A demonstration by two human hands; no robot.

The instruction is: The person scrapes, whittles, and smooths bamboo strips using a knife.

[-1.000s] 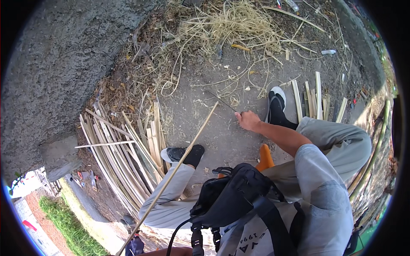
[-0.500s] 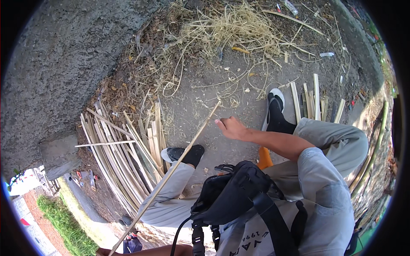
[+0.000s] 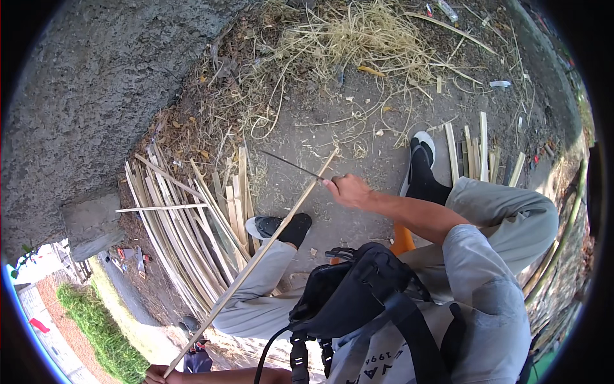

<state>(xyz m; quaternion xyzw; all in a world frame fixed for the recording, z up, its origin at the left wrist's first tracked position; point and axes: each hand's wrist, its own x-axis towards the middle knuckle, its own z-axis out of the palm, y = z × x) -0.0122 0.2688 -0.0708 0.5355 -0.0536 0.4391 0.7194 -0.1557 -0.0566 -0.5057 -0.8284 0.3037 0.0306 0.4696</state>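
A long, pale bamboo strip [image 3: 256, 259] slants from the lower left up to the middle, across my left shin. At the lower edge, my left hand [image 3: 155, 375] is closed around its near end. My right hand [image 3: 350, 191] is closed near the far end, on a knife [image 3: 291, 164] whose handle my fingers hide. Its thin, dark blade points left and crosses the strip just below the far tip. Whether my right fingers also touch the strip, I cannot tell.
Split bamboo strips [image 3: 182, 237] lie piled by my left foot, and more stand near my right foot [image 3: 422, 163]. A heap of curly shavings [image 3: 364, 38] covers the ground ahead. A rough grey wall [image 3: 96, 96] rises at left. Something orange [image 3: 401, 238] shows under my right forearm.
The knife's dark blade now shows clearly to the left of my right hand; before, it could hardly be seen. More of my left hand has come into view; the strip keeps its slant.
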